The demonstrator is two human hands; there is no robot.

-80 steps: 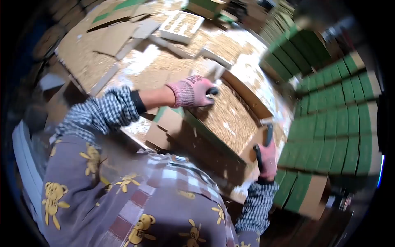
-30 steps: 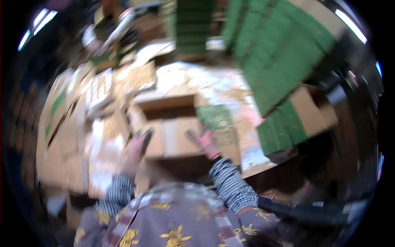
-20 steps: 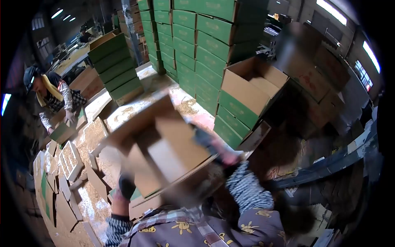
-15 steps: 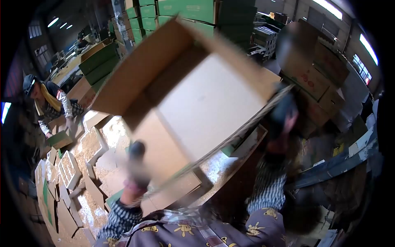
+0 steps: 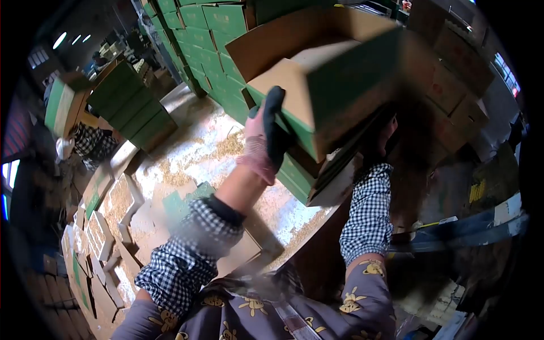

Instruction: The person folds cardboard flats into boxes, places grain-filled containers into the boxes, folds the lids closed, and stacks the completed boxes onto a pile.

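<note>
An open cardboard box (image 5: 357, 79) with green sides is at the upper right of centre, above a short stack of green boxes (image 5: 294, 173). My left hand (image 5: 266, 133), in a pink glove with dark fingertips, is closed on the box's near left corner. On the box's right side is my right hand (image 5: 385, 133), dark and partly in shadow; its fingers are mostly hidden. The box is tilted a little, and whether it rests on the stack cannot be told.
Tall green box stacks (image 5: 198, 45) stand behind. Flat cardboard and white trays (image 5: 99, 235) lie among shavings on the table (image 5: 187, 141). At the left, a co-worker (image 5: 93, 141) holds a green box (image 5: 63, 105) near another stack (image 5: 133, 107). A blue rail (image 5: 464, 233) runs at right.
The box has gone from in front of me to the stack at the right, and both hands moved with it. The co-worker's box has been raised.
</note>
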